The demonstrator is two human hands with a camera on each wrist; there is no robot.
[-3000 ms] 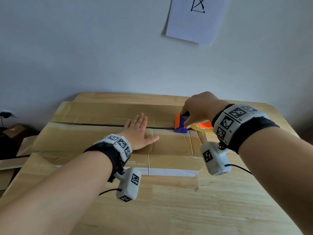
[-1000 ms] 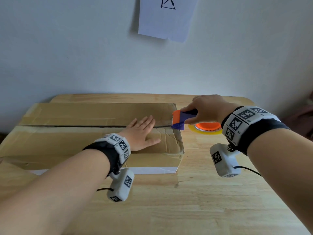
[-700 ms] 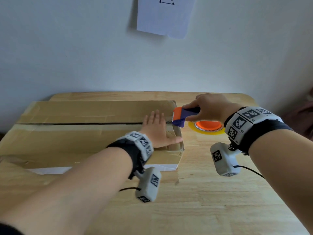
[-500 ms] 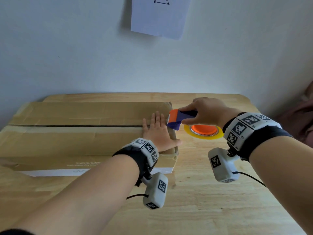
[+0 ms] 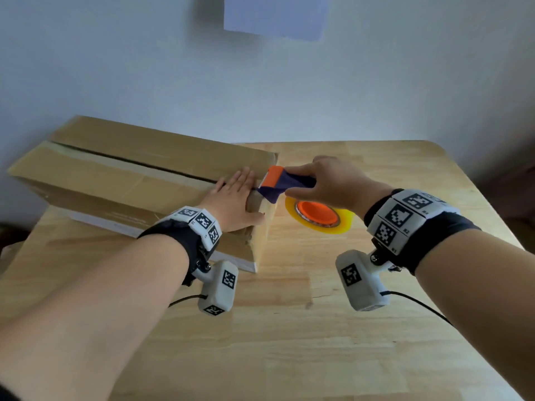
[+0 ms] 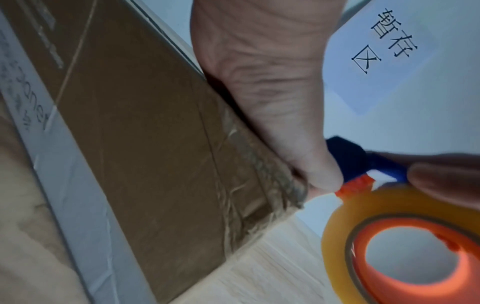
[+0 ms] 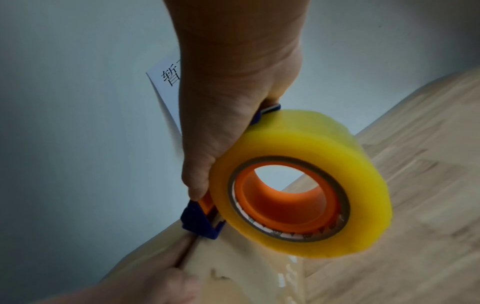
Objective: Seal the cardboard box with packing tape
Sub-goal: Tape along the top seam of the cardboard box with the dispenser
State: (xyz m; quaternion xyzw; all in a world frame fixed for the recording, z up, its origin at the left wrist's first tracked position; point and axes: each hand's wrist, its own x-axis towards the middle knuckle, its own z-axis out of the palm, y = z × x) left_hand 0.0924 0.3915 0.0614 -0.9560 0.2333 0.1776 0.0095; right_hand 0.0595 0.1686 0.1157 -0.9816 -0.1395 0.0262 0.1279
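left hand (image 5: 231,202): fingers flat and together, pressing the box top at its right end
right hand (image 5: 333,183): fingers wrapped round one blue-and-orange tape dispenser (image 5: 279,183), yellow roll (image 5: 318,217)
box: one brown cardboard box (image 5: 130,180) on wooden table (image 5: 318,342)

Bare forearms wear black wristbands (image 5: 173,233) with white tag-marked blocks, cabled cameras (image 5: 362,280).

Our hands have met at the box's right end.
Our flat left hand (image 5: 231,202) has slid right along the long brown cardboard box (image 5: 139,180), which now sits angled; our right hand (image 5: 333,183) has carried the blue-and-orange tape dispenser (image 5: 278,183) past its edge.
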